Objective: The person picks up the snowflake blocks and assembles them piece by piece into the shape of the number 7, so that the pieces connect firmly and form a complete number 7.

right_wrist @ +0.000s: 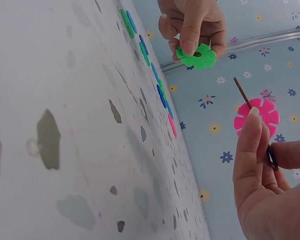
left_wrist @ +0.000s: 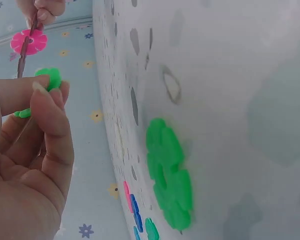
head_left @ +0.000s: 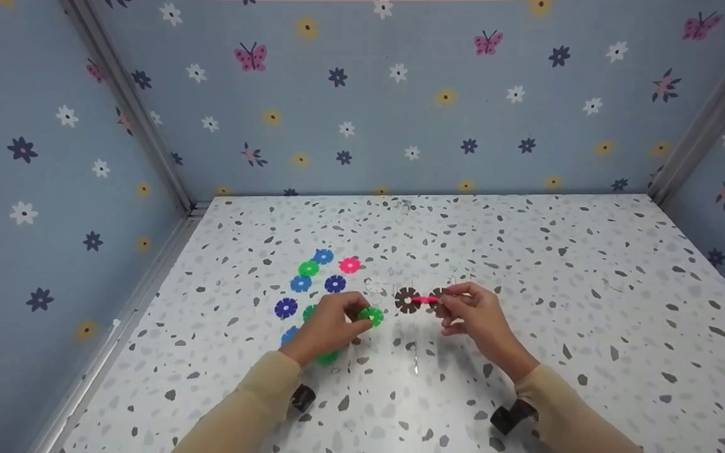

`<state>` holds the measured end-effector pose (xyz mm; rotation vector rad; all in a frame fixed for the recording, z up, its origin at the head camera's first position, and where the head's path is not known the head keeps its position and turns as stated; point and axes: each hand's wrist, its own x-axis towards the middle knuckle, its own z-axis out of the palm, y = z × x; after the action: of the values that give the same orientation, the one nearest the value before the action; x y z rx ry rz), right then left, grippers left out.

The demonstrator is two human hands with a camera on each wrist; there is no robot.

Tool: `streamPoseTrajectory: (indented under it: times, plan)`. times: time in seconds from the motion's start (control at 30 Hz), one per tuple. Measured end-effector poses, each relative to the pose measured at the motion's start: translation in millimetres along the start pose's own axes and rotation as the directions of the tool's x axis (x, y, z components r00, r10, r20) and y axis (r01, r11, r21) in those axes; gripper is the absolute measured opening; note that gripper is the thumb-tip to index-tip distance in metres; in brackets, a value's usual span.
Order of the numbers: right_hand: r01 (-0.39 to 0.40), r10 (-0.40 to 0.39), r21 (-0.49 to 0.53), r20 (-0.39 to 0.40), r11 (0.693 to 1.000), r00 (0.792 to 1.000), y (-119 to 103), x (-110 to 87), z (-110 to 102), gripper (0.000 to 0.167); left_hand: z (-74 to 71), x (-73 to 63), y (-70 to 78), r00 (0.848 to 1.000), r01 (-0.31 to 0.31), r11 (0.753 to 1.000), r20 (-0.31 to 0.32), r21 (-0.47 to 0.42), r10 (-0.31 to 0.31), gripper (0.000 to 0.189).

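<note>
In the head view my left hand (head_left: 331, 322) pinches a green notched flower disc (head_left: 375, 314) between thumb and fingers, above the table. To its right, my right hand (head_left: 483, 319) grips a joined piece by one end. That piece is a brown disc (head_left: 401, 301), a pink disc (head_left: 426, 300) seen edge-on, and a second brown disc partly hidden by the fingers. The right wrist view shows the pink disc (right_wrist: 270, 117) standing crosswise between the brown ones. A small gap separates the green disc from the near brown disc.
Loose discs lie on the speckled table (head_left: 589, 302) left of and under the left hand: several blue ones (head_left: 286, 307), several green ones (head_left: 308, 268) and a pink one (head_left: 350, 265). Flower-patterned panels (head_left: 400, 107) enclose the table at the back and sides.
</note>
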<state>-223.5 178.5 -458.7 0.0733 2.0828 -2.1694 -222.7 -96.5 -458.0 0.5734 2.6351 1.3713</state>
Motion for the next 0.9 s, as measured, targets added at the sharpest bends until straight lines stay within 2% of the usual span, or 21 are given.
streamPoseTrajectory:
  times: [0.23,0.33,0.47,0.57,0.77,0.9]
  plan:
    - [-0.001,0.001,0.003,0.009,1.0,1.0,0.8,-0.1,-0.3,0.017,1.6,1.8,6.5,0.997,-0.056,0.998,-0.044,0.002,0.056,0.01]
    - [0.0,0.0,0.003,0.019,1.0,1.0,0.8,-0.1,-0.6,0.017,2.8,3.2,8.7,0.992,-0.1,0.995,-0.076,0.015,0.101,0.011]
    - [0.017,-0.019,0.034,0.059,0.999,0.998,2.2,-0.8,-2.1,0.017,4.5,4.6,8.9,0.967,-0.216,0.976,-0.128,0.039,0.219,0.012]
    - [0.024,-0.028,0.055,0.081,0.998,0.996,3.4,-1.2,-3.0,0.017,5.5,5.0,8.1,0.946,-0.28,0.958,-0.154,0.061,0.286,0.012]
    - [0.011,-0.015,0.048,0.083,0.999,0.996,4.3,-0.7,-2.5,0.016,6.9,5.1,9.0,0.925,-0.311,0.938,-0.177,0.154,0.336,0.013]
    - [0.008,-0.011,0.044,0.079,0.999,0.997,4.2,-0.5,-3.0,0.017,7.6,4.5,10.6,0.918,-0.317,0.927,-0.181,0.197,0.353,0.012]
